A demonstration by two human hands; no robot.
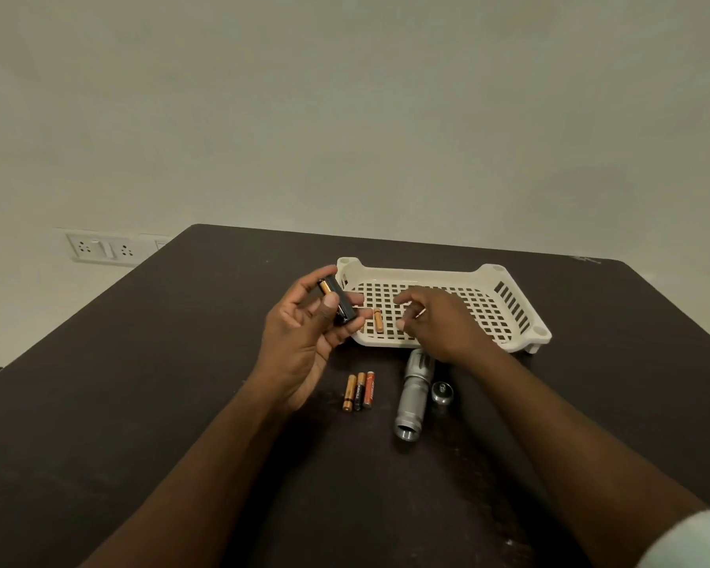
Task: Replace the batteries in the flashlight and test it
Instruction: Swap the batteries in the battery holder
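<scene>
Dark table (140,403); white perforated tray (447,276) under and beyond right hand (435,321). Left hand (304,334) pinches black battery holder (339,303), one gold cell seated in it. Right hand hovers over tray, fingers loosely curled, holding nothing; loose battery (378,320) in tray just left of its fingertips. Flashlight body (412,397) lies open-ended near right wrist, tail cap (442,393) beside it. Three batteries (358,391) below left hand.

A dark table (140,383) stands against a plain pale wall (345,96), with a white socket panel (103,248) left of the hands.
</scene>
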